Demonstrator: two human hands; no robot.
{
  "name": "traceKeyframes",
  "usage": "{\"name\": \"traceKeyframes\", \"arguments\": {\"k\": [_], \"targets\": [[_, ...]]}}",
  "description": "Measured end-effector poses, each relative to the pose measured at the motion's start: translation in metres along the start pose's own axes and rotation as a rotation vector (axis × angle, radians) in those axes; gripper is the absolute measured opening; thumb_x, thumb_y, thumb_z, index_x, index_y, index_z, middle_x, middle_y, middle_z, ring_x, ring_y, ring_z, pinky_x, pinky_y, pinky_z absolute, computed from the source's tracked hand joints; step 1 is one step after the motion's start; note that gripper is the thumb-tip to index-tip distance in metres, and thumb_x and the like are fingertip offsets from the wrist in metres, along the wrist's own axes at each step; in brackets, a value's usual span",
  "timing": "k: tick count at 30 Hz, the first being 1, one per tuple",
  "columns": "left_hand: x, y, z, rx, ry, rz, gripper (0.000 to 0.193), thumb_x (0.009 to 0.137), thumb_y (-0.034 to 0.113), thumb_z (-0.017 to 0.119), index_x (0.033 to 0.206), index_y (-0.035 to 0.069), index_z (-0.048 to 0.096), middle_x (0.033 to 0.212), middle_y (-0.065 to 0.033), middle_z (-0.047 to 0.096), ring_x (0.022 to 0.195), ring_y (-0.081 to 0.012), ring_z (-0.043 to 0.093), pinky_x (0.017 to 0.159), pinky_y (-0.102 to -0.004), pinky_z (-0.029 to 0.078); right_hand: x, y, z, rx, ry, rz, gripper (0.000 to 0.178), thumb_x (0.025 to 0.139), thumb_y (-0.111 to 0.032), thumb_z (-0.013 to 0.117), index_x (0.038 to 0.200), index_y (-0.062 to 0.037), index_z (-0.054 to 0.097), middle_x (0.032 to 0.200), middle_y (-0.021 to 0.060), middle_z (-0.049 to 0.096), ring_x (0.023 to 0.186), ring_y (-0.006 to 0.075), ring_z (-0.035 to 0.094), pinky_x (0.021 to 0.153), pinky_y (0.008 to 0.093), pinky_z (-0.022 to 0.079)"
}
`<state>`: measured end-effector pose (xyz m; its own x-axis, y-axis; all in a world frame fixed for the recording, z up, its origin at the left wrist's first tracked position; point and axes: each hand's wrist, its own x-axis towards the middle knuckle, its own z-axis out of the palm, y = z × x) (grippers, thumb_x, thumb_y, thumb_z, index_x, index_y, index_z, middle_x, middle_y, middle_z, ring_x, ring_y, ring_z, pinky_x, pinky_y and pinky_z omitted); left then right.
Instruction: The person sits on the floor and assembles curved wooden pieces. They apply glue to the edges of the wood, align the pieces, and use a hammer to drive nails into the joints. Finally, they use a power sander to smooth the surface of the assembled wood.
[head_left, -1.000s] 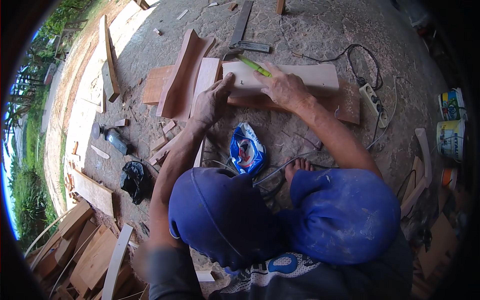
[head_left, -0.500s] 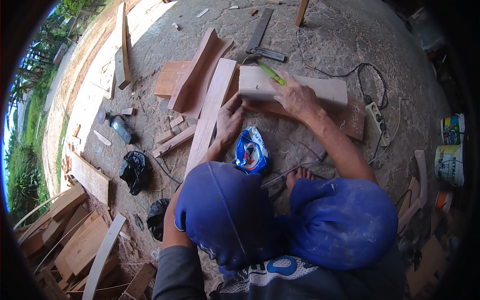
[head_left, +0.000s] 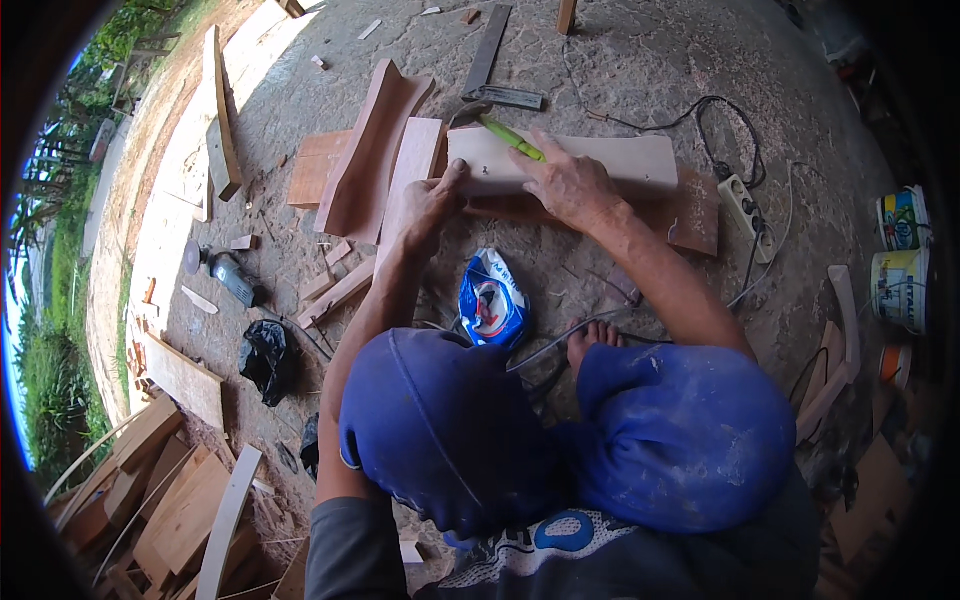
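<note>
On the concrete floor [head_left: 620, 60], ahead of the bent knees, a pale wooden block [head_left: 620, 160], crosswise on top of a reddish-brown board [head_left: 695, 215]. Above the block's near-left part, pinched between thumb and forefinger of the right hand [head_left: 575, 188], a green-handled tool [head_left: 513, 138], metal end toward the upper left. At the block's left end, the left hand [head_left: 432, 212], thumb against the near corner; fingers partly hidden, grip impossible to tell.

Just left of there, a long pale plank [head_left: 408, 180], then a curved pinkish piece [head_left: 365, 150] over a flat reddish board [head_left: 318, 165]. Beyond the block, a metal square [head_left: 488, 55]; off to the right, a white power strip [head_left: 740, 205] with black cords. Nearer the body, a blue-and-white bag [head_left: 510, 315] and a bare foot [head_left: 592, 340].

Farther left, an angle grinder [head_left: 232, 280] and a crumpled black plastic bag [head_left: 265, 365]; at lower left, a heap of wood offcuts [head_left: 185, 505]. Near the right edge, buckets [head_left: 898, 290].
</note>
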<state>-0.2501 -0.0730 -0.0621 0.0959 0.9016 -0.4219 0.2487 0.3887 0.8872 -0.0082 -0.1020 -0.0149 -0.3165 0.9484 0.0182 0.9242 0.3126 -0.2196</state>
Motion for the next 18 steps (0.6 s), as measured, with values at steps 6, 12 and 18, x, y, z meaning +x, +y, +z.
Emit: {"name": "traceKeyframes", "arguments": {"k": [6,12,18], "targets": [[0.000,0.005,0.005,-0.064,-0.014,0.022,0.065,0.091,0.062,0.069,0.081,-0.002,0.073,0.069,-0.0046,0.066,0.058,-0.0105,0.059,0.056,-0.0241,0.044,0.000,0.020,0.013,0.153,0.294,-0.188,0.059,0.095,-0.018,0.066,0.151,-0.0200,0.048,0.143,0.0255,0.054,0.101,0.0424,0.071,0.087,0.0473,0.060],[0.003,-0.002,0.000,-0.068,-0.028,0.019,0.065,0.092,0.061,0.069,0.085,-0.003,0.073,0.073,-0.0061,0.068,0.063,-0.0112,0.062,0.061,-0.0245,0.048,-0.048,-0.021,-0.026,0.477,0.405,-0.172,0.060,0.100,-0.007,0.057,0.157,-0.0148,0.039,0.095,0.0239,0.069,0.088,0.0432,0.070,0.077,0.0490,0.055],[0.006,-0.006,-0.004,-0.074,-0.025,0.011,0.065,0.093,0.060,0.068,0.091,-0.005,0.073,0.079,-0.0069,0.068,0.069,-0.0118,0.063,0.066,-0.0250,0.050,-0.067,-0.024,-0.026,0.455,0.378,-0.148,0.061,0.099,-0.005,0.057,0.157,-0.0130,0.040,0.082,0.0241,0.067,0.081,0.0404,0.070,0.074,0.0502,0.055]]}}
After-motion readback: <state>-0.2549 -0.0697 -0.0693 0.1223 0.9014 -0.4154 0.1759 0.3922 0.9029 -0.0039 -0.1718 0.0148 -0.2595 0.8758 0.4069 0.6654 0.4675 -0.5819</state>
